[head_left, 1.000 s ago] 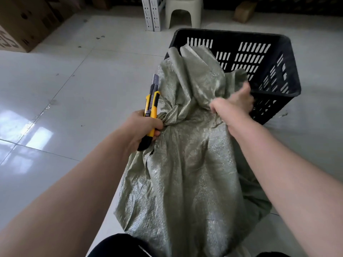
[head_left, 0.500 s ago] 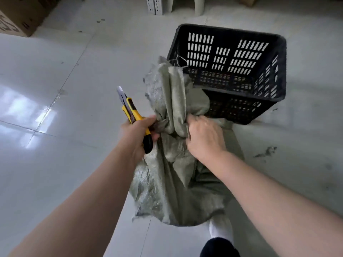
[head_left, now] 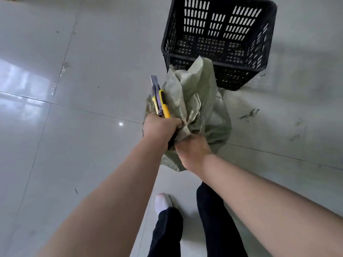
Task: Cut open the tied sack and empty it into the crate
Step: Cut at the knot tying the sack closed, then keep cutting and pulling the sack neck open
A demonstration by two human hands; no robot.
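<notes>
A grey-green woven sack (head_left: 196, 101) hangs bunched in front of me, just short of the black slotted crate (head_left: 219, 58) on the floor. My left hand (head_left: 160, 127) grips a yellow utility knife (head_left: 160, 102) with its blade out and pointing away from me, and also pinches the sack's gathered neck. Right beside it, my right hand (head_left: 193, 151) is closed around the bunched fabric below the neck. Through the crate's slots I see only its dark floor. The sack's lower part is hidden behind my hands.
Glossy pale floor tiles (head_left: 74, 127) surround me. Small scraps of debris (head_left: 249, 114) lie right of the sack. My dark trouser legs and a white-socked foot (head_left: 163, 202) stand below the hands.
The sack has come off the crate's rim and is gathered into a tighter bundle. My right hand moved down next to my left. The view tilted downward, bringing my legs into sight.
</notes>
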